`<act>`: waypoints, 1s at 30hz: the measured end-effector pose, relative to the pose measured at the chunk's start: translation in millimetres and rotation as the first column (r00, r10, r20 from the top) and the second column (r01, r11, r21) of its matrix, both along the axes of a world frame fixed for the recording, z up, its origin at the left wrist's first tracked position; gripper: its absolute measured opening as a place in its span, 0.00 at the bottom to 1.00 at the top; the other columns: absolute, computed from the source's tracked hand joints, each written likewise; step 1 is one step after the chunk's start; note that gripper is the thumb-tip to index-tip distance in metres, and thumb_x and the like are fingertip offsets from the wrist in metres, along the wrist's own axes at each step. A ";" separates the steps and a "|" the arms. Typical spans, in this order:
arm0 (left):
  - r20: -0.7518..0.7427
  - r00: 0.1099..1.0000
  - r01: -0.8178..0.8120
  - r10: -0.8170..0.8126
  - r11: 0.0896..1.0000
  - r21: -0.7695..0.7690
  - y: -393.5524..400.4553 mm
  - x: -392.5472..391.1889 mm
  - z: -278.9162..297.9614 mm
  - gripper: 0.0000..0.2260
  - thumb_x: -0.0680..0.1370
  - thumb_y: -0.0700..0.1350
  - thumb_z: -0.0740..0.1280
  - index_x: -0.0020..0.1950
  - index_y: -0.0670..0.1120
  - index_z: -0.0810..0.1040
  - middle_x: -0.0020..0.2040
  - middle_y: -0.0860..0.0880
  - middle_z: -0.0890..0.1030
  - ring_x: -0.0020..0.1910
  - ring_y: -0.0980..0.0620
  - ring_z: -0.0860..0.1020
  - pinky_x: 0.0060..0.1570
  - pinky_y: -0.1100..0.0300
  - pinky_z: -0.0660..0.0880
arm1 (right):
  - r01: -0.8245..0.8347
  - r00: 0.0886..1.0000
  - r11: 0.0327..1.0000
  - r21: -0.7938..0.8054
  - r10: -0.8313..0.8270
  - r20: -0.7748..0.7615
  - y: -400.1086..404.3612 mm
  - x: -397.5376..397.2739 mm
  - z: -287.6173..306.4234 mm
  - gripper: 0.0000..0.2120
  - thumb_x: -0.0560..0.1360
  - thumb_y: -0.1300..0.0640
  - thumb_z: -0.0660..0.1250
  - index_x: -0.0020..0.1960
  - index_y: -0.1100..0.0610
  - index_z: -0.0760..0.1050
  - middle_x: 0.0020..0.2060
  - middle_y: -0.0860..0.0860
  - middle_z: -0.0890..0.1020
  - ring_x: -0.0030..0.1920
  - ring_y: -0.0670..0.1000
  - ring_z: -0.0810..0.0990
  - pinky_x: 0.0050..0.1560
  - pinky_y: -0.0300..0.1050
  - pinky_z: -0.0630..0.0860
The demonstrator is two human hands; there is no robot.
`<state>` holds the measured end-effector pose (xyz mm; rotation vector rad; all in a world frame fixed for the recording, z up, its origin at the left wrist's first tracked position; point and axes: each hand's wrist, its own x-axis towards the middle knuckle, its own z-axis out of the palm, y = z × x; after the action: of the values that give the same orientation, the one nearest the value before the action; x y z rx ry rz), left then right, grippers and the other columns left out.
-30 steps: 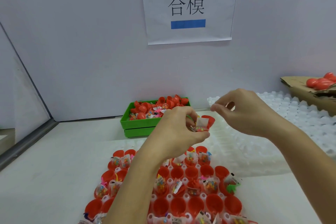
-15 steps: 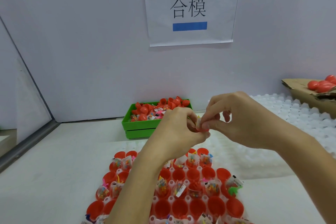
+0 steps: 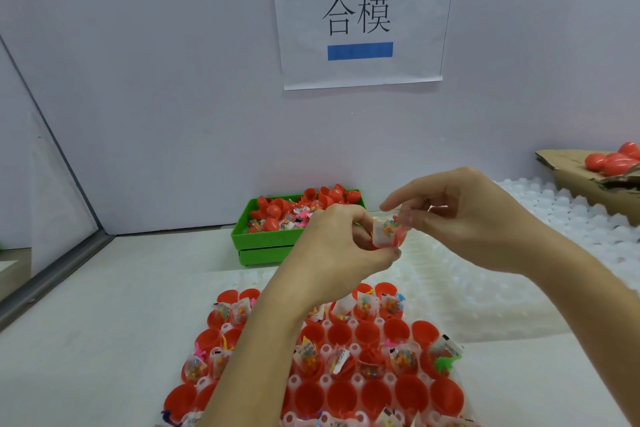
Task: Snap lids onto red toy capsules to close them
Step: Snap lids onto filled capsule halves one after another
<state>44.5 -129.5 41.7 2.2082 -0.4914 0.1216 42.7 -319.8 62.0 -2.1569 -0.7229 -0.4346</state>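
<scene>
My left hand [image 3: 341,246] grips a red capsule half [image 3: 398,237] in the air above the table, with a small clear packet of coloured beads [image 3: 387,230] sticking out of it. My right hand [image 3: 460,218] pinches the top of that packet from the right. Below, a white tray [image 3: 325,381] holds several open red capsule halves [image 3: 375,399], many with toy packets in them. A green bin [image 3: 266,243] at the back holds loose red capsule pieces and packets.
White bumpy trays [image 3: 554,239] lie to the right. A cardboard box [image 3: 588,184] at the far right carries closed red capsules [image 3: 613,161]. A paper sign [image 3: 360,14] hangs on the back wall. A partition panel stands at the left.
My right hand came down from above onto the packet in the capsule half and now pinches its top. The packet shows more beads than before.
</scene>
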 end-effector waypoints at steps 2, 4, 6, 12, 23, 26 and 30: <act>0.000 1.000 0.007 -0.007 1.000 0.011 -0.6 -0.4 0.3 0.09 0.73 0.51 0.75 0.49 0.50 0.80 0.41 0.54 0.85 0.40 0.60 0.84 0.48 0.54 0.83 | -0.012 1.000 1.000 0.010 0.012 -0.018 0.1 -0.5 0.6 0.13 0.76 0.64 0.69 0.46 0.45 0.85 0.36 0.45 0.85 0.40 0.46 0.85 0.46 0.46 0.81; -0.003 1.000 0.013 -0.013 1.000 0.019 -1.1 -1.1 0.3 0.09 0.73 0.51 0.75 0.49 0.50 0.80 0.41 0.54 0.86 0.41 0.59 0.84 0.47 0.54 0.83 | -0.013 0.999 1.000 0.026 0.014 -0.036 0.7 -0.6 0.5 0.13 0.76 0.65 0.69 0.44 0.47 0.85 0.35 0.46 0.85 0.39 0.48 0.85 0.45 0.50 0.81; -0.009 1.000 0.020 -0.020 1.000 0.023 -1.2 -1.3 0.3 0.09 0.73 0.51 0.75 0.49 0.49 0.80 0.41 0.53 0.86 0.41 0.58 0.84 0.48 0.53 0.83 | -0.002 0.999 1.000 0.022 0.003 -0.047 1.6 -0.2 0.4 0.14 0.75 0.66 0.70 0.42 0.47 0.85 0.35 0.47 0.85 0.38 0.50 0.85 0.45 0.56 0.81; -0.023 0.998 0.052 -0.051 0.998 0.040 -1.4 -1.4 1.1 0.09 0.73 0.49 0.75 0.49 0.48 0.81 0.41 0.53 0.86 0.40 0.58 0.84 0.46 0.52 0.83 | 0.073 0.997 0.988 -0.137 -0.072 0.013 5.4 -2.3 1.9 0.20 0.74 0.68 0.68 0.39 0.43 0.83 0.32 0.40 0.84 0.34 0.46 0.82 0.37 0.43 0.79; -0.013 0.997 0.075 -0.075 0.997 0.035 0.0 -2.4 3.4 0.07 0.74 0.48 0.74 0.48 0.46 0.81 0.40 0.50 0.86 0.41 0.53 0.85 0.46 0.49 0.82 | 0.061 0.996 0.969 -0.239 -0.045 0.072 13.6 -10.9 5.4 0.13 0.73 0.63 0.73 0.40 0.44 0.86 0.32 0.39 0.82 0.34 0.45 0.80 0.36 0.40 0.77; -0.008 0.997 0.079 -0.079 0.996 0.040 -0.3 -2.5 3.8 0.08 0.74 0.48 0.74 0.49 0.46 0.81 0.40 0.50 0.86 0.41 0.53 0.85 0.45 0.50 0.82 | 0.066 0.997 0.975 -0.212 -0.054 0.063 14.2 -8.2 4.3 0.10 0.73 0.59 0.74 0.39 0.45 0.86 0.31 0.42 0.82 0.31 0.48 0.80 0.36 0.50 0.78; 0.015 0.996 0.084 -0.084 0.996 0.026 0.0 -2.8 3.4 0.06 0.74 0.47 0.74 0.48 0.48 0.81 0.41 0.51 0.85 0.41 0.52 0.85 0.45 0.50 0.82 | 0.124 0.990 0.971 -0.205 -0.106 0.096 17.5 -6.9 2.7 0.10 0.73 0.60 0.75 0.41 0.45 0.84 0.31 0.40 0.82 0.33 0.44 0.81 0.37 0.39 0.78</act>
<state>41.7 -129.4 45.1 2.2096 -0.5967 0.0889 35.8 -302.3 64.7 -2.4001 -0.7205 -0.5339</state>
